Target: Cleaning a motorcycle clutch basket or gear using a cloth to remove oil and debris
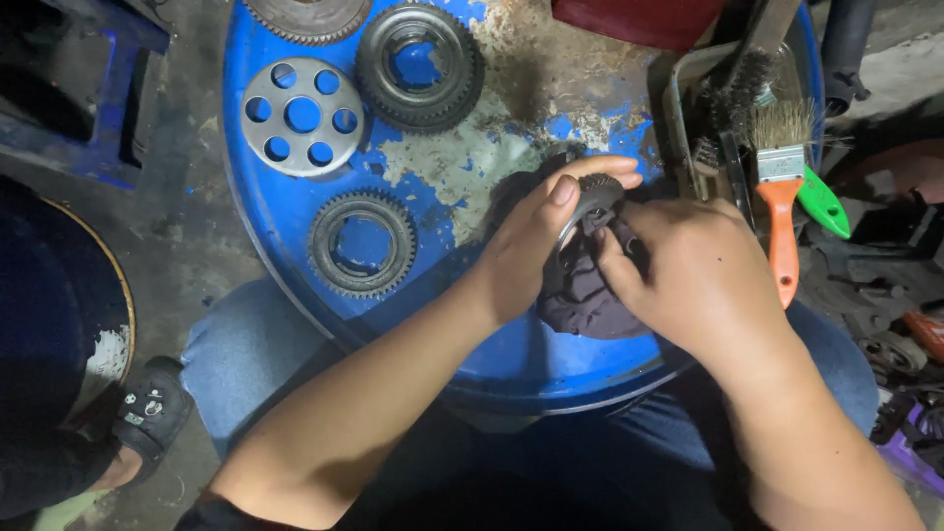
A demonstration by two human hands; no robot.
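My left hand (536,241) grips a dark metal gear (593,195) by its toothed rim, holding it on edge above the blue drum lid (511,359). My right hand (688,280) presses a dark grey rag (580,295) against the gear's face. The rag hangs down below both hands and hides most of the gear.
Three gears lie on the lid: a small ring gear (362,244), a large ring gear (420,67), a toothed one (307,18) at the top edge. Beside them is a silver disc with holes (302,116). A tray (678,118) at right holds an orange-handled brush (783,197) and wire brushes.
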